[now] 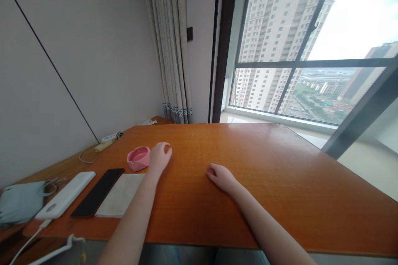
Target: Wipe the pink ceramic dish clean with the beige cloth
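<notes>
My left hand [159, 156] rests on the brown wooden table [264, 207], its fingers curled in loosely and the thumb below them. Just left of it stands a pink ashtray [138, 159] with angular sides; whether the hand touches it I cannot tell. My right hand [222, 177] lies on the bare wood nearer the middle, also in a loose fist. Nothing shows in either hand. Beside my left forearm, which covers its right edge, lies a folded pale cloth [116, 196]. A black phone-like slab [98, 193] lies along the cloth's left side.
At the left edge are a white power bank [66, 195] with a cable plugged in and a grey-blue pouch [21, 203]. A power strip [107, 142] sits by the wall. A curtain [172, 49] hangs behind the table; a large window [295, 62] is at the right.
</notes>
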Demonstrator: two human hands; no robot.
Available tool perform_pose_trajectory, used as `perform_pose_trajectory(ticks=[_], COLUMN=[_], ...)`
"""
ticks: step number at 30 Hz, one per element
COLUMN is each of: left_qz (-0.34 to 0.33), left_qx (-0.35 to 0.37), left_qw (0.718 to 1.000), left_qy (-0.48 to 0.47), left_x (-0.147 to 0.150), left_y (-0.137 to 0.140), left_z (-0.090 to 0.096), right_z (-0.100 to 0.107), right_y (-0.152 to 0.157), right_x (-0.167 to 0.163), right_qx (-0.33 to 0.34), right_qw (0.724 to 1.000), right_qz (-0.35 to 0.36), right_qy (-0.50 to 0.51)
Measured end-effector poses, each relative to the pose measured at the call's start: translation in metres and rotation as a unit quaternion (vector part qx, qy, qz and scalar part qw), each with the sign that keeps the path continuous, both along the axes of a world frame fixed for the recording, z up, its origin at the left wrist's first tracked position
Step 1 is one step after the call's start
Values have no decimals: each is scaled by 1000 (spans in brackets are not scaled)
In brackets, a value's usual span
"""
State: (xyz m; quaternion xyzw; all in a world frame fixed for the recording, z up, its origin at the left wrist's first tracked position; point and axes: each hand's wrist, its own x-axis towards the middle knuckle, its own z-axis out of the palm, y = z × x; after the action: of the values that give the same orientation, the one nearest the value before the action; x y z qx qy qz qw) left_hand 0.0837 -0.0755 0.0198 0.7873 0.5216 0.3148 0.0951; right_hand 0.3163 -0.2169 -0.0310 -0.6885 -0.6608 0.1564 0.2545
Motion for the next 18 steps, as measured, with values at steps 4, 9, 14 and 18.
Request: perform_pose_trajectory(ticks=[4, 9, 14, 18], left_qz=[234, 180, 168, 151], left_qx=[-14, -224, -267, -273], left_qw=[968, 947, 943, 947], left_qy=[86, 145, 106, 78], left_x=[-75, -128, -130, -119], left_y=[45, 77, 78, 73], left_z=[12, -6, -11, -5], right_z=[0, 1, 3, -1], right_y=[0, -1, -3, 0], right_x=[-1, -1, -1, 1], right_qx=[2, 1, 2, 9], right_qw=[1000, 1000, 1000, 999], right_qz=[-1, -4, -8, -11], right_qy=[-9, -9, -2, 45])
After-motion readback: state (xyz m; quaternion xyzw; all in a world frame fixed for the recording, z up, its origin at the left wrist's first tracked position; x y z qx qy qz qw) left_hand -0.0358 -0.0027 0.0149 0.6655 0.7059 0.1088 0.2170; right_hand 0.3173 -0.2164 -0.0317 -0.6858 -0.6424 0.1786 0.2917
